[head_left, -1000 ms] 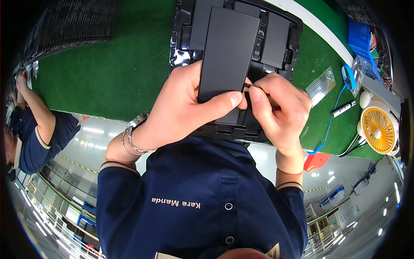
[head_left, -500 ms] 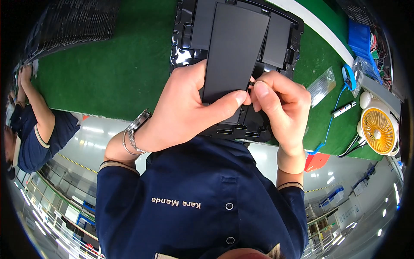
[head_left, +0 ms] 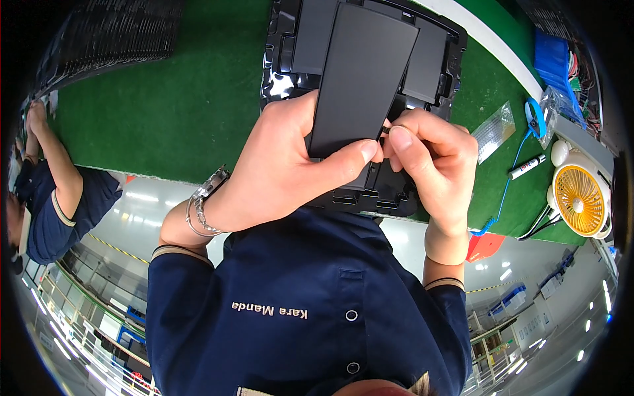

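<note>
A flat black rectangular panel point(head_left: 363, 72), wide and smooth, tilts slightly over a black moulded plastic tray point(head_left: 277, 99). My left hand point(head_left: 281, 162) is closed round the panel's left edge and near end, its thumb lying along the near edge. At the panel's lower right edge, the thumb and forefinger of my right hand point(head_left: 436, 155) pinch a small black piece point(head_left: 386, 130), mostly hidden by the fingertips. Its exact kind cannot be made out. Another dark flat panel point(head_left: 426, 59) lies in the tray, partly covered by the held one.
On the green bench point(head_left: 218, 99) a stack of black trays point(head_left: 119, 33) stands far left. To the right lie a clear plastic bag point(head_left: 494, 132), a white marker point(head_left: 526, 167), a blue coiled cord point(head_left: 505, 198) and a yellow fan point(head_left: 579, 198). A co-worker's arm point(head_left: 56, 152) shows at left.
The held panel's far end has shifted slightly to the right. Both hands keep nearly the same place and grip.
</note>
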Tool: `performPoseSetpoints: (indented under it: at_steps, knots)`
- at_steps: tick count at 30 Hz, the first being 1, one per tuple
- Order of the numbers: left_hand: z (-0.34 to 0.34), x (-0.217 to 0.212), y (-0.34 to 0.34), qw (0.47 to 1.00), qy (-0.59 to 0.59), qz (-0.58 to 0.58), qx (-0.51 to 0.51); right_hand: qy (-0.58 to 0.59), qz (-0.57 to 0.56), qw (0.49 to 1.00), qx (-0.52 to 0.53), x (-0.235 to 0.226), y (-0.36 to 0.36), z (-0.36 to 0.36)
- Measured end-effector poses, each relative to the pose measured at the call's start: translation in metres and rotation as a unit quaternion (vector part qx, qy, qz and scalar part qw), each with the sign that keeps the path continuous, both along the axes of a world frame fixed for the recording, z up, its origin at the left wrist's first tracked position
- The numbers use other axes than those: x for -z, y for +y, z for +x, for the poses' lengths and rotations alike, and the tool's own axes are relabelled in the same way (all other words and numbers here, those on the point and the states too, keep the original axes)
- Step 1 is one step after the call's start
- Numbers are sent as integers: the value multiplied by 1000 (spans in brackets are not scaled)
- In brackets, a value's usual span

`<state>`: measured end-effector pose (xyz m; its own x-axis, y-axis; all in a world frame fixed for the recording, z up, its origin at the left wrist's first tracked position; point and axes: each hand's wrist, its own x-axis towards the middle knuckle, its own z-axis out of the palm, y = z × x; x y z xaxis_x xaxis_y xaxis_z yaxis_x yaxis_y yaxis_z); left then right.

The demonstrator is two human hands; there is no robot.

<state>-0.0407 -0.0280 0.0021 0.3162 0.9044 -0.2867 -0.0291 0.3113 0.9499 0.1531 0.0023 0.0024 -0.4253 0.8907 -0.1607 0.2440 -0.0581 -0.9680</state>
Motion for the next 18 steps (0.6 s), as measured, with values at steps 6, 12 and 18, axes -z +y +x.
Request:
performPoseSetpoints:
  at_steps: [6, 12, 18]
  knots:
    - [5, 3, -2, 998, -11, 27, -63, 3, -1, 1000, 2, 0, 0, -1]
    - [-1, -4, -1, 1000, 10, 14, -4, 1, -1, 1000, 4, -1, -1, -2]
    - [-1, -3, -2, 1000, 5, 12, -6, -9, 4, 1000, 8, 0, -1, -3]
